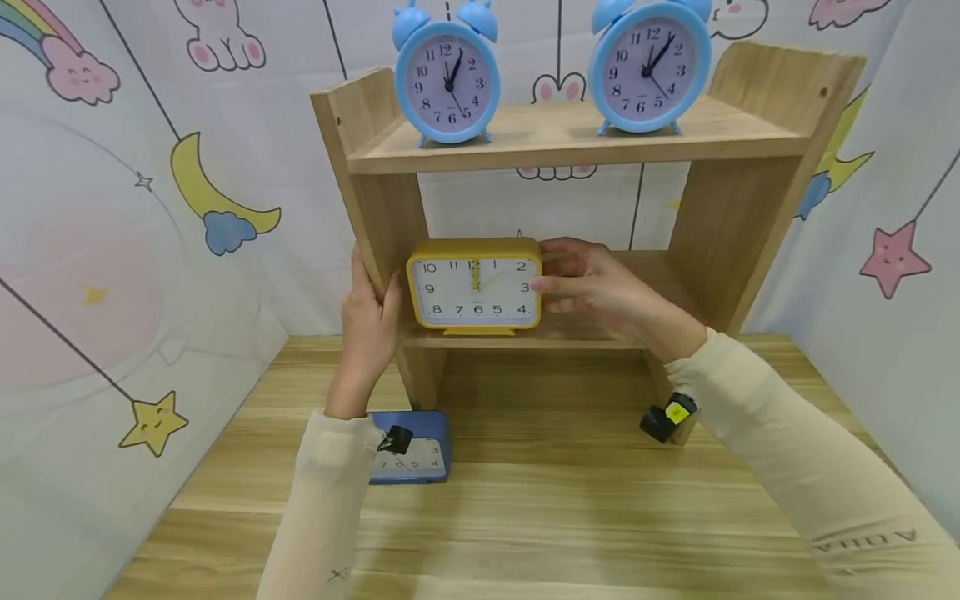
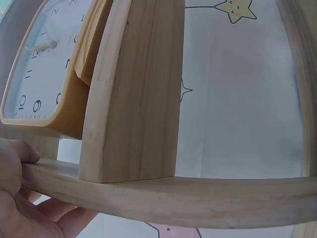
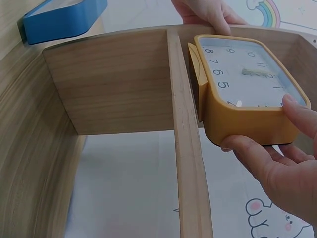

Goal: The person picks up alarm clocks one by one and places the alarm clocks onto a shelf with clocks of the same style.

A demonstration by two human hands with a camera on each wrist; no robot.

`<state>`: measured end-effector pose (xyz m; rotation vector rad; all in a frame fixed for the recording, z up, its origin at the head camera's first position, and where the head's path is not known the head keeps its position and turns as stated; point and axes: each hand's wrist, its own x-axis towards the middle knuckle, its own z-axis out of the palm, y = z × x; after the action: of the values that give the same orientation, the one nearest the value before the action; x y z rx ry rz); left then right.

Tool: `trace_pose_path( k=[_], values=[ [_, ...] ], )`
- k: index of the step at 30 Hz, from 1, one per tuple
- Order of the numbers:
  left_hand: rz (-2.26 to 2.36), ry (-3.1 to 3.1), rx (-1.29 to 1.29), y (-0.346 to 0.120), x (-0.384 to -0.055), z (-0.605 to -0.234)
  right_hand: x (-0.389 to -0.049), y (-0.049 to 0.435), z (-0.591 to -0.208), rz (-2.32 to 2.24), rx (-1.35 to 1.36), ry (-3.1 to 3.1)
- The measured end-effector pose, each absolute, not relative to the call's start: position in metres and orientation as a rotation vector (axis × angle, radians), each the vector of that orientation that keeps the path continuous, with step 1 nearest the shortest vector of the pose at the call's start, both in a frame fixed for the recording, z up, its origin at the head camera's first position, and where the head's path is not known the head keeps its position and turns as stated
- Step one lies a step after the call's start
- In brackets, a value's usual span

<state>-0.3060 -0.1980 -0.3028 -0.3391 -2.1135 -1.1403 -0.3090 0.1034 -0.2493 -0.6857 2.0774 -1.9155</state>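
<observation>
A yellow rectangular alarm clock stands at the left end of the wooden rack's middle shelf, its white dial facing out. My right hand holds it by the right end, thumb at the front edge and fingers behind. In the right wrist view, thumb and fingers of that hand span the clock's side. My left hand grips the rack's left side panel, thumb on the inner face. The left wrist view shows fingers of this hand wrapping the panel's edge close to the clock.
Two light-blue twin-bell alarm clocks stand on the top shelf. A dark-blue rectangular clock rests on the wood-grain table, partly behind my left sleeve. A cartoon-printed backdrop surrounds the rack.
</observation>
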Motion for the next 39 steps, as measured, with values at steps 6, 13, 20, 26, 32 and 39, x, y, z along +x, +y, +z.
trace_pose_path(
  k=[6, 13, 20, 26, 32, 39],
  values=[
    [-1.135, -2.105, -0.343, -0.1978, -0.3063, -0.3031, -0.31, 0.1016, -0.248, -1.92, -0.676, 2.074],
    [-1.155, -2.109, -0.347, -0.1969, -0.3063, -0.3026, -0.3118, 0.1003, -0.2488, -1.914, -0.684, 2.071],
    [-1.159, -2.113, -0.36, -0.1967, -0.305, -0.302, -0.3146, 0.0996, -0.2511, -1.912, -0.682, 2.074],
    [-1.159, -2.106, -0.357, -0.197, -0.3053, -0.302, -0.316, 0.0994, -0.2527, -1.904, -0.684, 2.083],
    [-1.159, -2.102, -0.352, -0.196, -0.3052, -0.3016, -0.3164, 0.0993, -0.2532, -1.911, -0.679, 2.074],
    [-1.151, -2.106, -0.34, -0.1964, -0.3055, -0.303, -0.3172, 0.0993, -0.2542, -1.917, -0.688, 2.066]
  ],
)
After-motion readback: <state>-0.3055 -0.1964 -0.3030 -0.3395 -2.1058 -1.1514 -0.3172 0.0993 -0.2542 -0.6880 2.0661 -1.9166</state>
